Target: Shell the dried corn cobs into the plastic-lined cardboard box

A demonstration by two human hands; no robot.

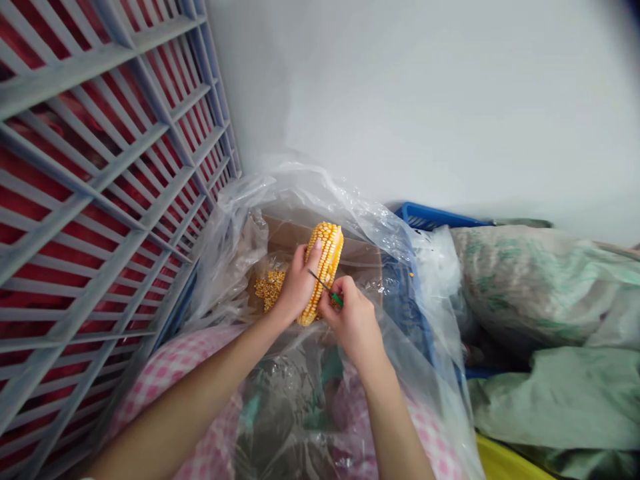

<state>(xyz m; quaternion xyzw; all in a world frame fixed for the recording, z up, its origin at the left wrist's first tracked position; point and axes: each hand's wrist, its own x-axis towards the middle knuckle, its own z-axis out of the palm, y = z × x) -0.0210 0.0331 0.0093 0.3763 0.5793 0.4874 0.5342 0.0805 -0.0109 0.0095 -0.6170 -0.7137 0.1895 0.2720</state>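
An ear of corn (pixel 327 257) with yellow kernels stands tilted in my left hand (pixel 297 283), whose fingers wrap round its left side. A pale strip without kernels runs along its right side near the top. My right hand (pixel 354 317) pinches the green handle of a screwdriver (pixel 337 299). The tool's thin dark shaft points up and left across the front of the ear; whether its tip touches the kernels I cannot tell. Loose corn kernels (pixel 270 288) lie below in a clear plastic bag (pixel 235 230), left of the ear.
A tall grey slatted crate (pixel 145 230) with red behind it stands at the left. The bag lines a blue basket (pixel 407 303). At the right are a stuffed woven sack (pixel 545 287), a pale green sack (pixel 560 397) and a yellow container edge (pixel 505 460). A white wall (pixel 425 100) closes the back.
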